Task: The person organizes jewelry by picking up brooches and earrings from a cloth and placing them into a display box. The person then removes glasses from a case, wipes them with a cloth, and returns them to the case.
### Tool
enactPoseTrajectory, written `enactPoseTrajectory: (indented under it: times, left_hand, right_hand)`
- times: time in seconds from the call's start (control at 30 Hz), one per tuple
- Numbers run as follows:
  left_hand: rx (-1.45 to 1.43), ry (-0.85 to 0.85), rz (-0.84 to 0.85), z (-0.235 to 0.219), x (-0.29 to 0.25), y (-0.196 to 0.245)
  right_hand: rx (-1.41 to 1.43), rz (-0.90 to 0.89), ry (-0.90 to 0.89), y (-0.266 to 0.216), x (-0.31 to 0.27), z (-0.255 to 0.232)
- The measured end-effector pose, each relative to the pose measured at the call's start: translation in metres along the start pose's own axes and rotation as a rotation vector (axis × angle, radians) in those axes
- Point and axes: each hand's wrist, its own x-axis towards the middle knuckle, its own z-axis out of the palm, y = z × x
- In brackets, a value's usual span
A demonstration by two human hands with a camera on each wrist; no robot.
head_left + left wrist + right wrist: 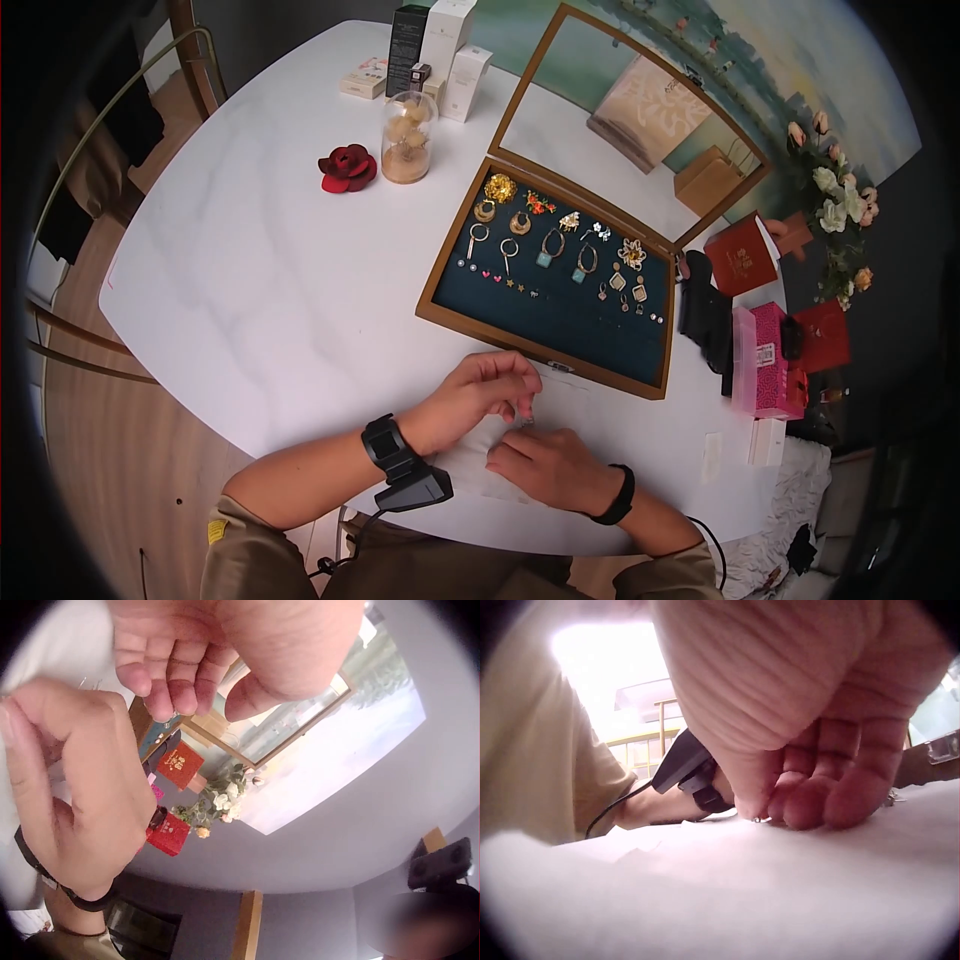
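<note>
My right hand [550, 468] rests low over a white cloth [727, 892] at the table's front edge. Its thumb and curled fingertips meet around a tiny silvery piece [757, 820], mostly hidden by the fingers. Just beyond those fingers shows a small shiny metal piece [892, 797], low at the cloth. My left hand [480, 395] hovers beside it, fingers loosely bent; its thumb [251, 697] stands apart from the fingertips, with nothing seen between. Ahead of both hands lies an open wooden jewellery case [550, 340] with earrings and brooches in rows on dark lining.
The case's glazed lid [545, 165] leans back. To the right are a red box [742, 255], a pink box [775, 360] and a black item [708, 310]. A red fabric flower [348, 169], a clear dome of sponges [407, 140] and several cartons [445, 40] stand at the back left.
</note>
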Motion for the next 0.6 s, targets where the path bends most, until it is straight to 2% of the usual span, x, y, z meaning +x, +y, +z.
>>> enactPoseTrajectory:
  times: [0.13, 0.2, 0.23, 0.3, 0.33, 0.4, 0.6]
  left_hand:
    - [0.035, -0.009, 0.027, 0.0, 0.0, -0.001]
    - [0.198, 0.007, 0.043, 0.003, -0.004, 0.005]
    - [0.198, -0.002, 0.046, 0.004, -0.005, 0.004]
    - [0.195, -0.027, 0.172, 0.006, -0.005, 0.0]
    - [0.195, -0.035, 0.173, 0.007, -0.006, -0.001]
    - [0.343, -0.05, 0.173, 0.012, -0.009, 0.0]
    - [0.441, -0.096, 0.254, 0.016, -0.014, 0.003]
  right_hand:
    - [0.087, 0.092, 0.032, 0.001, 0.0, -0.016]
    - [0.538, 0.34, 0.037, 0.005, -0.003, -0.032]
    - [0.531, 0.344, 0.038, 0.006, -0.005, -0.034]
    - [0.989, 0.565, 0.156, 0.009, -0.009, -0.037]
    - [0.982, 0.569, 0.161, 0.009, -0.01, -0.041]
    - [1.168, 0.665, 0.188, 0.01, -0.01, -0.047]
    - [1.23, 0.682, 0.197, 0.017, -0.008, -0.051]
